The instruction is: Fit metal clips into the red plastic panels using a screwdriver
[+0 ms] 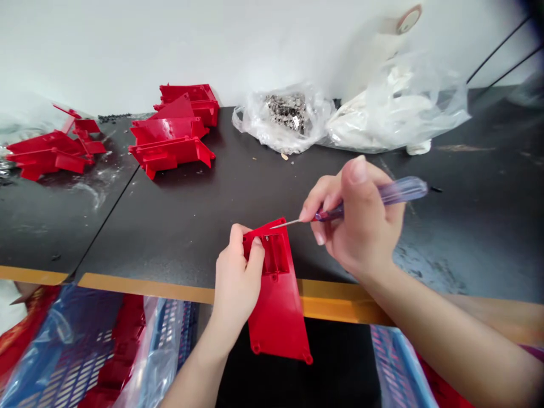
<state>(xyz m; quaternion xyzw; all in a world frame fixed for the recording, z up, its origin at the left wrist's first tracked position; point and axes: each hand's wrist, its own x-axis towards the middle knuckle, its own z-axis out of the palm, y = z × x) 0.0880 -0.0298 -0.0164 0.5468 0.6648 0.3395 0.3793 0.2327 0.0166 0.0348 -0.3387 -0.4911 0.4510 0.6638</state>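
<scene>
A red plastic panel (278,317) with a battery compartment at its far end slants over the table's front edge. My left hand (238,277) grips its left side, the thumb pressed by the compartment. A small metal spring contact (267,238) shows inside that compartment. My right hand (361,221) is closed around a screwdriver (402,191) with a clear purple handle. Its thin metal shaft points left, and the tip appears to meet the panel's far edge, just above the compartment.
Stacked red plastic parts (174,133) stand at the back left, with more red parts (55,150) farther left. An open plastic bag of small metal pieces (287,113) and a bag of white parts (395,113) lie along the wall. Blue crates (68,340) sit below the yellow table edge (148,288).
</scene>
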